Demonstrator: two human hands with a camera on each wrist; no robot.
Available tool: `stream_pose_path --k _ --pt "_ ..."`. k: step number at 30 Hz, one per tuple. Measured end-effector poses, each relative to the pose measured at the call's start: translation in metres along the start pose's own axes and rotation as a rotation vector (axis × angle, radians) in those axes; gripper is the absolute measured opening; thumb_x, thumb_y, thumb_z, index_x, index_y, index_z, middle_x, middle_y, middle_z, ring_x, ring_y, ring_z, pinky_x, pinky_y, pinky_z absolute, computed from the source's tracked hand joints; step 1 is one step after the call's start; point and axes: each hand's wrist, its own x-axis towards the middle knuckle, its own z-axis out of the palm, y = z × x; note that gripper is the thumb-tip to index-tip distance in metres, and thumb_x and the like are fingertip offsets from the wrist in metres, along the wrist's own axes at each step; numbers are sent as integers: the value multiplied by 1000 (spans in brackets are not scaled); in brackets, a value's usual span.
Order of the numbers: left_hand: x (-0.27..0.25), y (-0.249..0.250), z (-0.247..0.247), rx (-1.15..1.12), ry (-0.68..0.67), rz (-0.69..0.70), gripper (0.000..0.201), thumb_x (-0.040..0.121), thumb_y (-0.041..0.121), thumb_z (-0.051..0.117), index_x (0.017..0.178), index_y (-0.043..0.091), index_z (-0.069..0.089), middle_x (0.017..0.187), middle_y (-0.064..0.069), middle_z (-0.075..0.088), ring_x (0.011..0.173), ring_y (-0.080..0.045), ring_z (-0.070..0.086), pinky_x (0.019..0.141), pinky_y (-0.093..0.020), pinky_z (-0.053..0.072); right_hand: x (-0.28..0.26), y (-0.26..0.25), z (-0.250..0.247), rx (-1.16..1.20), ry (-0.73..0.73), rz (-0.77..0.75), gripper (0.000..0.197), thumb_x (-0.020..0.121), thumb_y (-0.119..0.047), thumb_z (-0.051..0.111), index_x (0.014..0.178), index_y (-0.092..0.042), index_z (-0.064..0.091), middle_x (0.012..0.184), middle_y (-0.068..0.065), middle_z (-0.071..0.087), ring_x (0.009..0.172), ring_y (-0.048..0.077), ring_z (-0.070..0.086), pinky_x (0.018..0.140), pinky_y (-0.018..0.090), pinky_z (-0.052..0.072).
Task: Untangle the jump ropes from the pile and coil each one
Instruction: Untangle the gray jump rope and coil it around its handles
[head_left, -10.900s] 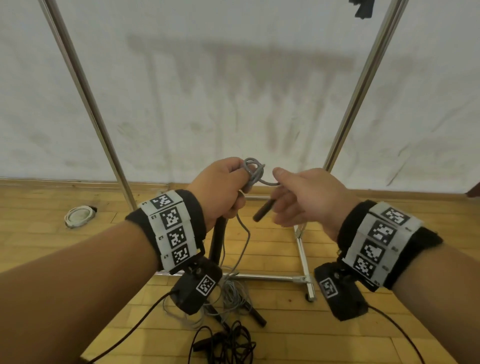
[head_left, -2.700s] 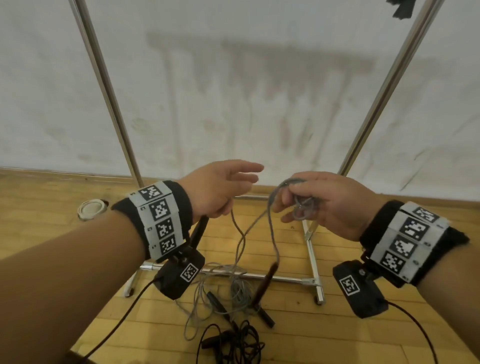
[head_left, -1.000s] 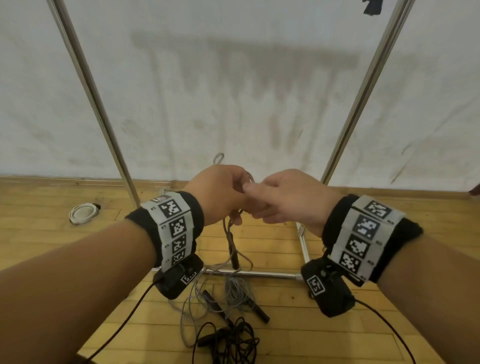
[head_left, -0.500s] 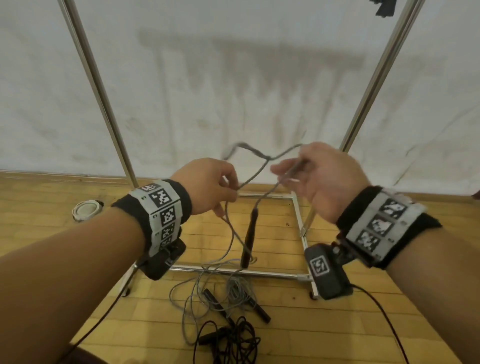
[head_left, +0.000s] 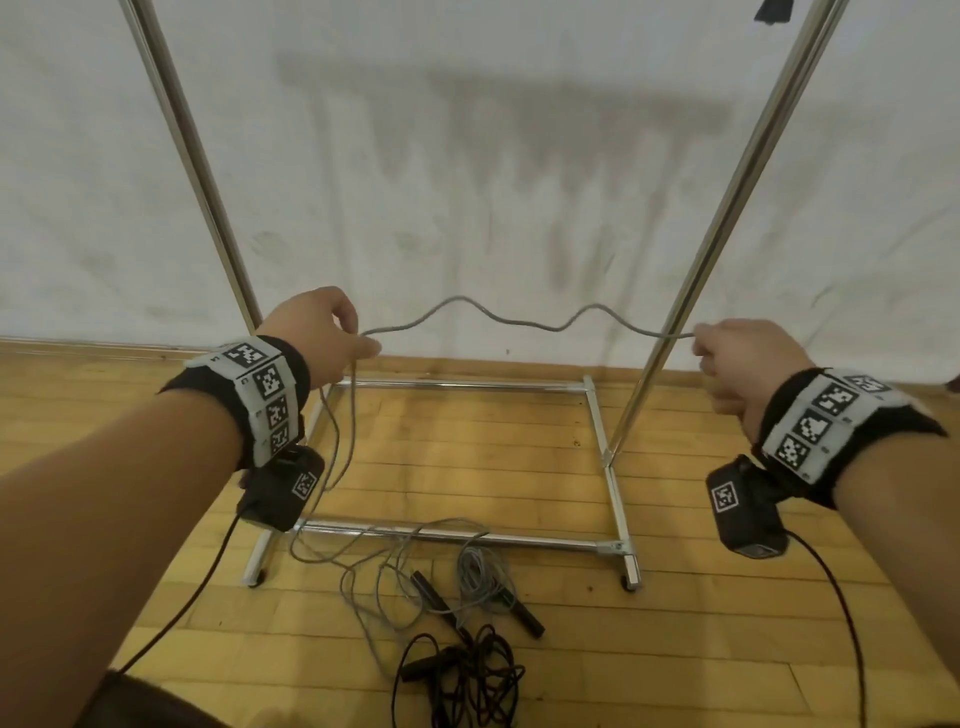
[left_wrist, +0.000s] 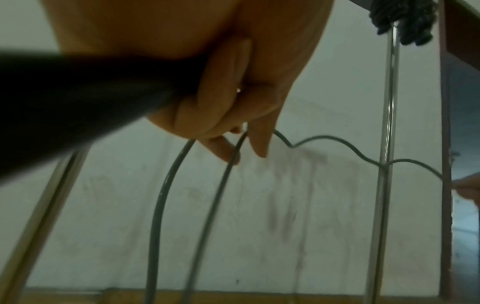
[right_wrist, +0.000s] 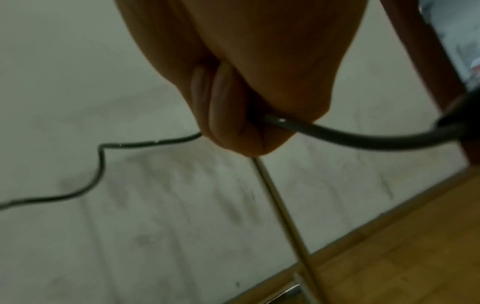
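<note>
A grey jump rope runs in a wavy line between my two hands at chest height. My left hand pinches it, and two strands drop from the fingers toward the floor. The left wrist view also shows a black handle held in that palm. My right hand is curled round the rope, which leaves the fist and curves to a dark shape at the frame edge. More grey rope and a tangled black rope lie on the floor.
A metal rack stands ahead, with its base frame on the wooden floor and two slanted uprights; the right upright is just beside my right hand. Black handles lie by the pile. A white wall is behind.
My hands have moved far apart, the right one going right, drawing the grey rope out between them. The black handle that hung below them is gone from the head view.
</note>
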Motion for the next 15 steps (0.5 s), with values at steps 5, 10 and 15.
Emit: stream_pose_path --k 5,10,15 --pt "-3 16 11 -345 -125 -32 17 90 7 70 99 21 66 101 -18 75 71 -25 64 60 -36 48 -20 -19 25 127 -177 8 22 99 -21 64 102 0 68 75 7 47 58 21 55 51 32 56" --pt "-23 36 17 -645 -373 105 21 82 2 63 83 18 76 90 -11 76 73 -21 70 52 -28 50 -32 -29 43 187 -265 9 19 95 -18 71 98 1 70 65 7 49 60 24 61 73 43 64" --pt "-39 49 30 -479 -502 270 15 87 14 76 96 26 79 97 -3 80 81 -18 76 59 -27 52 -50 -39 57 141 -318 -63 22 96 -19 71 101 2 70 79 15 68 71 26 72 65 36 60"
